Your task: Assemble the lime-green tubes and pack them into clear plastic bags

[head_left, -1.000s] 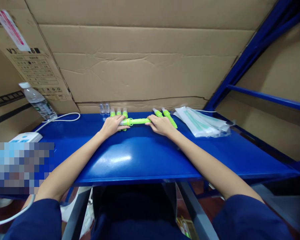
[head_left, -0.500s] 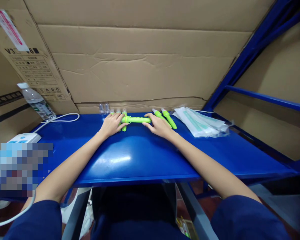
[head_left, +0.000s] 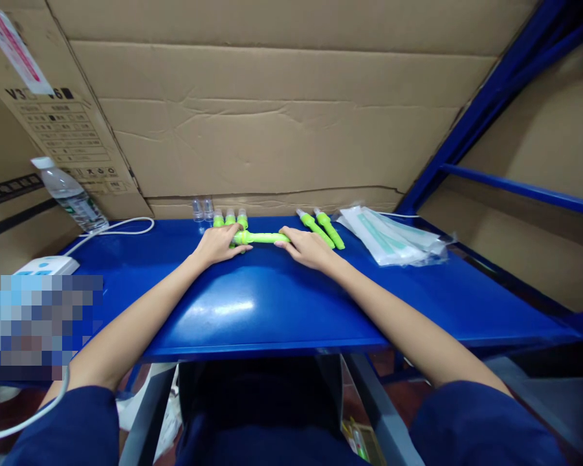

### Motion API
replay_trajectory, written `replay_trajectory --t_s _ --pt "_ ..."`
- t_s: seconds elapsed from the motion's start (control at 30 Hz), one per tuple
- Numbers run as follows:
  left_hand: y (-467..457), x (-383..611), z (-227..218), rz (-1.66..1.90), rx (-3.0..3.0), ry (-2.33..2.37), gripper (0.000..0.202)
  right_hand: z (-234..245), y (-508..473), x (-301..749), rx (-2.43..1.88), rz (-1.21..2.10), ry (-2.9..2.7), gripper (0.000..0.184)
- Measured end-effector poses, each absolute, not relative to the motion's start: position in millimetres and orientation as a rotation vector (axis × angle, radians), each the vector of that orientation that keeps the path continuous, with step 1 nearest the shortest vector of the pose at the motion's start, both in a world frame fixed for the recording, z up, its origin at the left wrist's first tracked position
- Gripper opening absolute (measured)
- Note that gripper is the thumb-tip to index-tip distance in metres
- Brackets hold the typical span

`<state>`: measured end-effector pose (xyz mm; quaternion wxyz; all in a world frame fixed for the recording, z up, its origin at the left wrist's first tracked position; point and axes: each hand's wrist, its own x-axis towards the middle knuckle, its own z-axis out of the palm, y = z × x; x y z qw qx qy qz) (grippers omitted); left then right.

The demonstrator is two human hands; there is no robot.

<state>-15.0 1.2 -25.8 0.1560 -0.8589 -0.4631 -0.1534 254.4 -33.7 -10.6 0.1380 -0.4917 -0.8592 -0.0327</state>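
Here the left hand (head_left: 218, 244) and the right hand (head_left: 305, 246) share one green stick (head_left: 266, 237), lying crosswise between them over the far middle of the blue table (head_left: 272, 310). The left fingers curl over the ringed end, thumb along the near side; the right fingers and thumb close lightly around the plain end. Neither palm is spread wide, though how hard they press, I can't tell.

The step in hand looks like a two-ended hold for working on that stick. The next move, I'd judge, calls for a steady left grip and the two ends kept in line.

Just beyond the left hand, three capped sticks (head_left: 230, 219) lie side by side, with clear caps (head_left: 197, 209) standing to their left. Two more sticks (head_left: 329, 228) slant right of the right hand, then come the plastic bags (head_left: 388, 239).

Now the writing: on the left, the printed cardboard (head_left: 77, 136) reads "V3" and "V6", a dark square after the six. Its smaller print, the red-and-white sticker (head_left: 17, 52) and the label on the water bottle (head_left: 72, 197) defeat me.
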Motion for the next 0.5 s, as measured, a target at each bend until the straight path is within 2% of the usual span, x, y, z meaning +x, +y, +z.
replay_trajectory --t_s 0.2,0.5 --pt "-9 -5 -22 -0.269 -2.445 -1.357 0.063 -12 -28 258 -1.414 -0.082 -2.484 0.031" --pt "-9 -1 -24 -0.253 -2.481 -1.354 0.054 -14 -28 258 -1.459 -0.082 -2.455 0.033"
